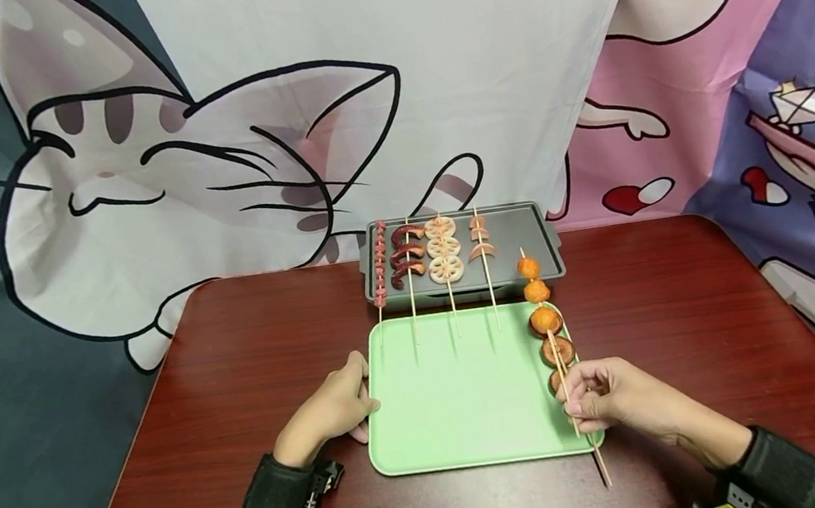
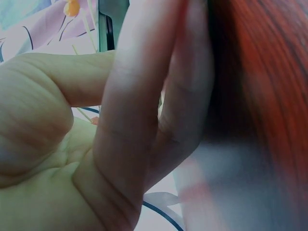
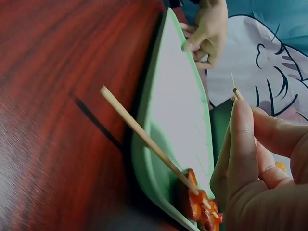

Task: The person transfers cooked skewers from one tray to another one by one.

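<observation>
My left hand [image 1: 336, 403] grips the left edge of a light green tray [image 1: 462, 399], thumb at the rim. In the left wrist view its fingers [image 2: 132, 96] fill the middle and the tray is hidden. My right hand [image 1: 608, 399] pinches the bare stick of a skewer with orange balls [image 1: 536, 291]. This skewer points away from me, over the tray's right side. Beneath it a mushroom skewer [image 1: 558, 351] lies along that side of the tray. Its stick [image 3: 139, 130] juts out past the near edge in the right wrist view.
Behind the green tray stands a dark grey baking tray [image 1: 518, 233]. It carries a red meat skewer [image 1: 381, 261], an octopus-tentacle skewer [image 1: 408, 256], a lotus-root skewer [image 1: 445, 268] and a pinkish skewer [image 1: 482, 250], sticks toward me. A cartoon cloth hangs behind the brown table [image 1: 237, 349].
</observation>
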`<state>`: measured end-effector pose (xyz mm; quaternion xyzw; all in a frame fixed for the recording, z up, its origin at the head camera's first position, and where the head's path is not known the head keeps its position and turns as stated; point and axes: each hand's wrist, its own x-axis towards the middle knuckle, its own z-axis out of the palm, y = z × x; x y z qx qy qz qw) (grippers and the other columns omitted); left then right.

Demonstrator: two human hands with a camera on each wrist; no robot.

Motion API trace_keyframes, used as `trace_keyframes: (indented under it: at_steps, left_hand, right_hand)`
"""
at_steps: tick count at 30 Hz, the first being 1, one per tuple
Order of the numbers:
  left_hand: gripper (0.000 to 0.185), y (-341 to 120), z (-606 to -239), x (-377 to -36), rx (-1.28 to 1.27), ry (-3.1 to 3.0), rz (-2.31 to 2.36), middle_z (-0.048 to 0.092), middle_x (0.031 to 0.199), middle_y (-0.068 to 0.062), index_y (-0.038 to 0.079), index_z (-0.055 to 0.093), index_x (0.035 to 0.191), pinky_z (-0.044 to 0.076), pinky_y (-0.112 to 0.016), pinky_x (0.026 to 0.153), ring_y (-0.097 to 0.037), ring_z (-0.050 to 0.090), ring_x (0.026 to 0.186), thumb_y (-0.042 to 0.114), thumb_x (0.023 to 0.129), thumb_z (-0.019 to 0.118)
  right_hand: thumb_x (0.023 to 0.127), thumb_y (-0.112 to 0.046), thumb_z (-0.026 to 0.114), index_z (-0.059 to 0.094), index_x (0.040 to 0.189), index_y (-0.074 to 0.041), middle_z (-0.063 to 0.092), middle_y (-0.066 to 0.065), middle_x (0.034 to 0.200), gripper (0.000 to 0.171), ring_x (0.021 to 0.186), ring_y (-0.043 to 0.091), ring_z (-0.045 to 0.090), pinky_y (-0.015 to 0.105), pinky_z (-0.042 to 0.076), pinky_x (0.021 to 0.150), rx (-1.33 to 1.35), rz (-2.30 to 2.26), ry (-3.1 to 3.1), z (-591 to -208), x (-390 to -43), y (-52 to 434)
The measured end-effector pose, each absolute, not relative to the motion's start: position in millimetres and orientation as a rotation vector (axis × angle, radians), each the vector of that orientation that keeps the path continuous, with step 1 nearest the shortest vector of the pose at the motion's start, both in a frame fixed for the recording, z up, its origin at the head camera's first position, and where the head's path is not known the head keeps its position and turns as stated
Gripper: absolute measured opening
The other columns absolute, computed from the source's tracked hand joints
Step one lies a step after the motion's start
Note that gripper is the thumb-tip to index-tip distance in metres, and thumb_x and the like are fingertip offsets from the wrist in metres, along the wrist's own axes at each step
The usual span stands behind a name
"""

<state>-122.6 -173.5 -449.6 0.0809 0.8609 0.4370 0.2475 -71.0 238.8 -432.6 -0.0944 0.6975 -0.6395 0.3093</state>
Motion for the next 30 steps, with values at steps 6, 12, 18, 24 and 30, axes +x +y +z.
trace_keyframes:
  at_steps: [6, 12, 18, 24, 30]
  left_hand:
    - [0.029, -174, -451, -122, 0.217, 2.356, 1.194, 0.054, 0.078, -0.016, -0.003, 0.044, 0.117, 0.061, -0.036, 0.048, -0.026, 0.064, 0.048, -0.008, 0.096, 0.064]
    - [0.030, -173, -451, -122, 0.209, 2.358, 1.194, 0.054, 0.078, -0.015, -0.003, 0.044, 0.117, 0.060, -0.035, 0.048, -0.026, 0.064, 0.048, -0.008, 0.096, 0.065]
    - [0.029, -174, -450, -122, 0.215, 2.365, 1.175, 0.054, 0.077, -0.015, -0.003, 0.044, 0.116, 0.061, -0.035, 0.048, -0.026, 0.065, 0.048, -0.007, 0.096, 0.064]
    - [0.028, -173, -451, -122, 0.227, 2.368, 1.173, 0.054, 0.076, -0.015, -0.003, 0.044, 0.115, 0.061, -0.035, 0.047, -0.026, 0.065, 0.048, -0.008, 0.096, 0.064]
    - [0.028, -172, -450, -122, 0.218, 2.366, 1.179, 0.054, 0.077, -0.015, -0.003, 0.044, 0.116, 0.061, -0.035, 0.048, -0.026, 0.065, 0.048, -0.008, 0.096, 0.063]
  right_hand:
    - [0.096, -0.002, 0.070, 0.052, 0.107, 0.023, 0.067, 0.005, 0.091, 0.033, 0.080, 0.010, 0.071, 0.029, 0.066, 0.075, -0.246, -1.687, 1.828, -436, -62, 235]
    - [0.097, -0.001, 0.069, 0.050, 0.108, 0.024, 0.067, 0.005, 0.091, 0.033, 0.082, 0.012, 0.071, 0.029, 0.066, 0.075, -0.234, -1.685, 1.799, -440, -53, 235]
    - [0.097, -0.001, 0.067, 0.050, 0.109, 0.023, 0.066, 0.004, 0.090, 0.031, 0.082, 0.012, 0.070, 0.029, 0.066, 0.074, -0.250, -1.685, 1.780, -443, -45, 236]
    - [0.097, 0.001, 0.066, 0.049, 0.110, 0.025, 0.067, 0.005, 0.091, 0.032, 0.081, 0.012, 0.070, 0.027, 0.066, 0.073, -0.244, -1.690, 1.745, -445, -38, 236]
    - [0.096, 0.003, 0.066, 0.050, 0.107, 0.025, 0.068, 0.007, 0.089, 0.030, 0.079, 0.010, 0.070, 0.023, 0.064, 0.070, -0.265, -1.698, 1.719, -447, -34, 236]
